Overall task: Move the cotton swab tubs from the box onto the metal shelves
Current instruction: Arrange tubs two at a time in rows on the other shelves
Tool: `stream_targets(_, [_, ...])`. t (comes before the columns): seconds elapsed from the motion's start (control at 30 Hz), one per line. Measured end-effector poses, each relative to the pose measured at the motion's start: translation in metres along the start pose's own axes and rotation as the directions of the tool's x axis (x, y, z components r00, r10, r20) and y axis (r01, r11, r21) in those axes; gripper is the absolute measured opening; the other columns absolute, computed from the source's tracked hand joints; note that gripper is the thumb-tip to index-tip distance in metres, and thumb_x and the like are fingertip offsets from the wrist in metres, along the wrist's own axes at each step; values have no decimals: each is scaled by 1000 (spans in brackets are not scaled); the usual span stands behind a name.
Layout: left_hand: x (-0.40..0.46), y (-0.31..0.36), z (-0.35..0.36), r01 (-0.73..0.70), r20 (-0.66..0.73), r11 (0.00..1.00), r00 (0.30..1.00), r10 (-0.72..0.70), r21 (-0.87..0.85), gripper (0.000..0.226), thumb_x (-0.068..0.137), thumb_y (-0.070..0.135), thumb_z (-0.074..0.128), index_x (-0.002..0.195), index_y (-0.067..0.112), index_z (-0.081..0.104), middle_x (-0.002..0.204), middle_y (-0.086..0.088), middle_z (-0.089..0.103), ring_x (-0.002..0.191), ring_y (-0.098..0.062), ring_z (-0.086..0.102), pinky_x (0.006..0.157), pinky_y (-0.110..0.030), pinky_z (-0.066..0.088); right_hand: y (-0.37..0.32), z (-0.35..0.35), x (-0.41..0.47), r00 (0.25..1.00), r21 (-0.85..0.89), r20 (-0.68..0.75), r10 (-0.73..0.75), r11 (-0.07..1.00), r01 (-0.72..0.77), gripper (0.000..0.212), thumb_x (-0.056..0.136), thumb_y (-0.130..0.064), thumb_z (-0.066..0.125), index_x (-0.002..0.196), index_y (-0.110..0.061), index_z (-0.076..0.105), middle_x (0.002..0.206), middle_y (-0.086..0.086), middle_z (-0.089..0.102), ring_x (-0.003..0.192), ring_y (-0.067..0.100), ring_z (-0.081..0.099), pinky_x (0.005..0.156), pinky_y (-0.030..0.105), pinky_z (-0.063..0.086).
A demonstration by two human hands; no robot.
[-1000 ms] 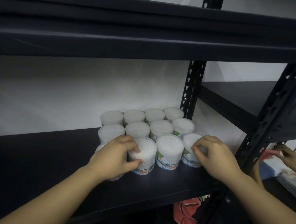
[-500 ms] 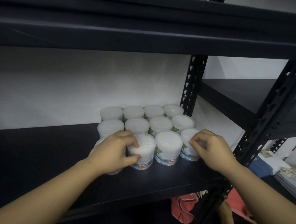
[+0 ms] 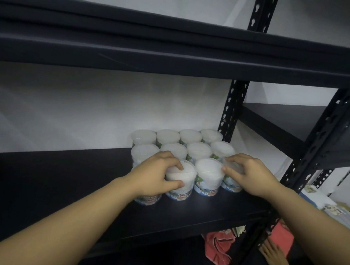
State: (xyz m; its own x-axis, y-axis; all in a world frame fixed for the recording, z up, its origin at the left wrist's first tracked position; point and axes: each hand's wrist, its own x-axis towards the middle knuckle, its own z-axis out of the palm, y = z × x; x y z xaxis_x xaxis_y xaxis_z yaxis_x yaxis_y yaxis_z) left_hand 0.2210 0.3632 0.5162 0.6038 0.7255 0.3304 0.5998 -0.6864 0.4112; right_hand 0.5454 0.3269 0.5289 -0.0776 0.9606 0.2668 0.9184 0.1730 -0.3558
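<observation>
white-lidded cotton swab tubs (image 3: 208,175) stand upright in touching rows; on the dark metal shelf (image 3: 66,179)

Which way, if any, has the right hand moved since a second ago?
Yes, slightly left: judged against the rear post, the right hand now reaches the middle front tub.

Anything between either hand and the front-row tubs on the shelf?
Nothing visible. The left hand already grips a front tub, and the right hand grips the rightmost front tub on the shelf.
</observation>
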Motion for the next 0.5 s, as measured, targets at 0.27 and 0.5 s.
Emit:
stream_targets(0.27, [-9, -29, -42, 56, 14, 998, 998, -56, 36, 56, 84, 64, 63, 130, 33, 62, 137, 12, 57, 126, -7, 52, 110, -34, 42, -65, 11, 9, 997, -87, 73, -34, 995, 40, 70, 90, -73, 47, 145, -30, 53, 150, -10, 52, 138, 11, 45, 116, 28, 32])
stream_targets(0.5, [-40, -42, -82, 197, -13, 973, 980, -197, 123, 59, 89, 53, 68, 140, 26, 57, 145, 4, 53, 127, -14, 53, 108, -24, 38, -129, 8, 13, 990, -74, 117, -76, 994, 85, 61, 96, -59, 53, 146, -25, 52, 150, -2, 53, 137, 17, 47, 113, 29, 34])
